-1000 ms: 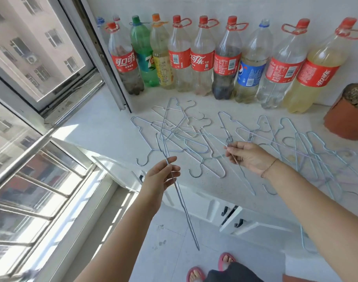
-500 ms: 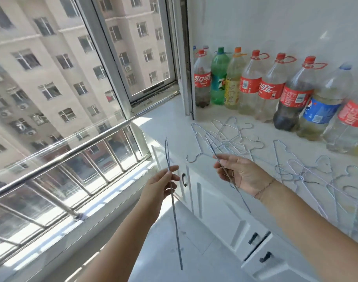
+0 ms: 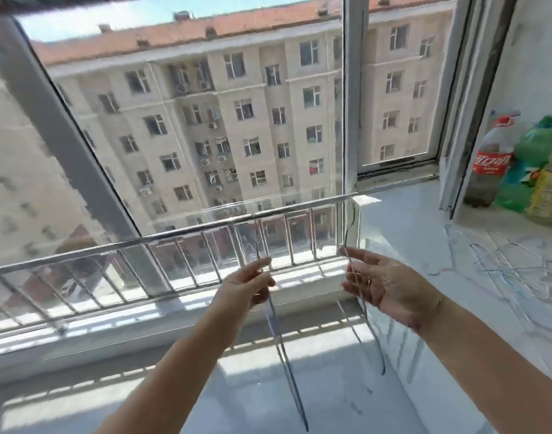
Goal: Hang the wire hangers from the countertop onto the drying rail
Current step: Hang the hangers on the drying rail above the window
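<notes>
change: over the last second the view swung from the countertop [image 3: 409, 233] up and left to the window. Both hands came off the counter with one hanger each.
left hand [image 3: 248, 285]: pinches the left hanger [image 3: 284, 352] between thumb and fingertips. The wire is seen edge-on, with its top just below the steel rail [image 3: 205, 227] and its long end hanging towards the floor.
right hand [image 3: 392, 291]: fingers mostly straight and spread, with the right hanger [image 3: 373, 336] lying across them. Blur hides whether the thumb clamps it, so can't tell the grip.
hangers vs rail: neither hook is on anything yet. Both are in the air, near the window guard's steel rail.
which rail: a dark bar [image 3: 58, 3] crosses the top edge, blurred. Can't tell whether that or the steel rail is the drying rail.
task meaning: my read is pickup done and carry in progress, with hooking on next.
remaining: the pile of hangers [image 3: 503, 267] is on the countertop at the right, tangled. Expect many more trips.
writing: the cola bottle [image 3: 491, 161], far right, has a red label with white Chinese Coca-Cola script, smeared.
writing 2: the green bottle [image 3: 524, 180] shows a "7" logo, likely 7UP.
writing 3: the yellow-labelled bottle [image 3: 547, 192] is unreadable.
</notes>
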